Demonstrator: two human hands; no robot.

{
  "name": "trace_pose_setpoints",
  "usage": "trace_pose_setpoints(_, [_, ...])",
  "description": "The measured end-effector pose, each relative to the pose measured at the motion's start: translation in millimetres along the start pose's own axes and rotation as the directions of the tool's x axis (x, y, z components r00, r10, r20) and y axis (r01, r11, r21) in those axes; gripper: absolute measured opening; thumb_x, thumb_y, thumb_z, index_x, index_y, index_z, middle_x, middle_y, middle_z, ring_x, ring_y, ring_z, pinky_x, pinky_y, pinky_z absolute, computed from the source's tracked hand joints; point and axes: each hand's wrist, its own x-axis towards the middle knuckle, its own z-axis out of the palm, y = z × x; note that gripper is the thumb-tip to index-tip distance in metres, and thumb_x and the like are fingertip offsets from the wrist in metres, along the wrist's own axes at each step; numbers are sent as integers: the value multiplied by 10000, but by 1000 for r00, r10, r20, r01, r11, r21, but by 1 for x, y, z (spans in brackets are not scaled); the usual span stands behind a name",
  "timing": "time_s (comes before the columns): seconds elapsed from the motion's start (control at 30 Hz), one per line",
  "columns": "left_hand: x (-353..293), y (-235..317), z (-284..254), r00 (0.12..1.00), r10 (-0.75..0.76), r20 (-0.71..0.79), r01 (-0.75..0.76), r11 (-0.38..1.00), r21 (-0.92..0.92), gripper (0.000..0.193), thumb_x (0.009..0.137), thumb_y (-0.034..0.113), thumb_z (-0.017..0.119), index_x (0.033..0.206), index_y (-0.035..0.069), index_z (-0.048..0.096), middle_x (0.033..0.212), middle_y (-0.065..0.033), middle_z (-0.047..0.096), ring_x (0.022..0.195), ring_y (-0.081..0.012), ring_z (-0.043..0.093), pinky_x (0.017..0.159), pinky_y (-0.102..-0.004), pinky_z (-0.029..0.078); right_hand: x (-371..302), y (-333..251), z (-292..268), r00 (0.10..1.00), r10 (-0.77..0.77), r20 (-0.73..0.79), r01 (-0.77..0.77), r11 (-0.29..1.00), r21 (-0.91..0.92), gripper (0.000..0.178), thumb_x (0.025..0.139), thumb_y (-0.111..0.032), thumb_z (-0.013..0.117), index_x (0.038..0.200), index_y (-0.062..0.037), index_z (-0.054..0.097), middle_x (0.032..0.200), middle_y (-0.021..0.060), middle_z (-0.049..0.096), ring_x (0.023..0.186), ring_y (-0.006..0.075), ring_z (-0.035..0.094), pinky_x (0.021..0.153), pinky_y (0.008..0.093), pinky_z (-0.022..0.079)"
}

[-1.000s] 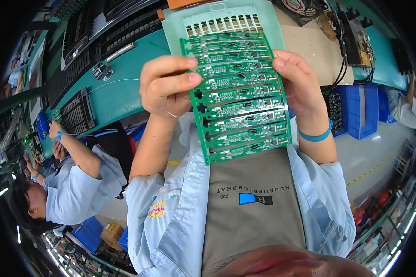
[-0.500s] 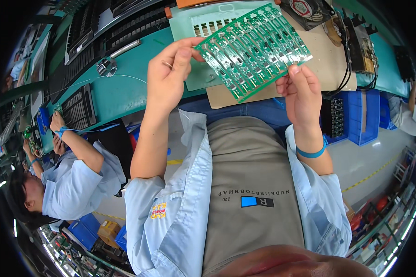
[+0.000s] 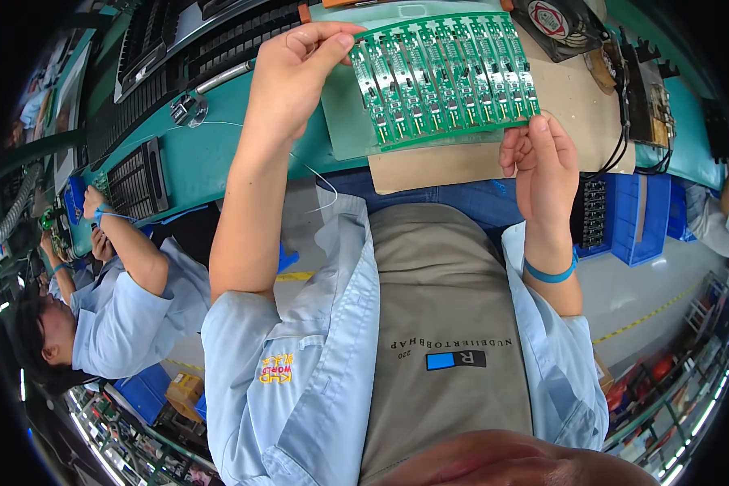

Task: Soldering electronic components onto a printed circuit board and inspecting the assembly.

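Observation:
A green circuit board panel [image 3: 445,81], made of several narrow boards side by side and dotted with small dark parts, is held up over the bench. My left hand [image 3: 300,73] pinches its upper left corner between thumb and fingers. At the lower right corner, my right hand [image 3: 543,158] grips the edge with thumb and forefinger, its other fingers curled. Beneath the panel lies a pale green tray-like fixture [image 3: 342,121], mostly covered by it. A thin pale wire or solder strand [image 3: 320,180] hangs by my left forearm.
Brown cardboard [image 3: 437,168] covers the bench's front. A black fan [image 3: 559,24] stands at the far right, near dark cables [image 3: 620,150]. Left are a solder reel stand [image 3: 189,108] and a black rack [image 3: 138,186]. Blue bins [image 3: 640,219] sit below right; a co-worker [image 3: 138,316] works at left.
The circuit board panel has turned from a steep slant to nearly level. My left hand has risen, and my right hand has shifted slightly right and down. Both keep their hold.

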Motion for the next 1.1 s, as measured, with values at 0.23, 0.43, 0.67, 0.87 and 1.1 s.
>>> trace_pose_setpoints(0.23, [22,3,-8,1000,-20,1,19,983,183,192,989,88,634,1129,-14,716,963,-98,721,904,-183,676,811,-300,517,27,-12,-6,984,124,128,-110,988,-111,267,1058,-210,520,912,-34,658,772,47,662,588,106,589,502,232,423])
trace_pose_setpoints(0.43, [9,-12,-14,982,138,-130,-68,898,435,232,1033,165,606,1186,78,756,853,35,667,605,10,366,535,-188,285,38,-8,-1,986,142,85,-128,979,-157,272,1059,-200,516,913,-27,667,783,48,676,584,95,600,491,224,420])
trace_pose_setpoints(0.67, [-27,-10,-6,976,185,-110,-98,837,539,210,1009,155,610,1144,50,732,912,-111,696,743,-229,655,701,-334,514,39,-3,3,980,192,52,-176,959,-222,257,1059,-181,519,933,-21,675,799,56,688,604,99,630,485,219,424])
trace_pose_setpoints(0.87, [-38,-10,-3,984,163,-74,-89,803,589,229,997,151,650,1197,72,731,839,-76,637,730,-163,598,685,-282,486,41,-6,4,978,210,17,-197,941,-277,258,1055,-194,538,921,-22,675,778,38,675,569,73,569,485,217,396])
trace_pose_setpoints(1.1, [-39,-16,1,985,171,-8,-127,761,636,271,954,156,699,1215,84,714,799,-78,603,669,-208,586,626,-333,484,39,-7,3,990,142,-13,-124,813,-569,220,1022,-157,618,934,20,718,731,10,658,590,49,525,528,220,397])
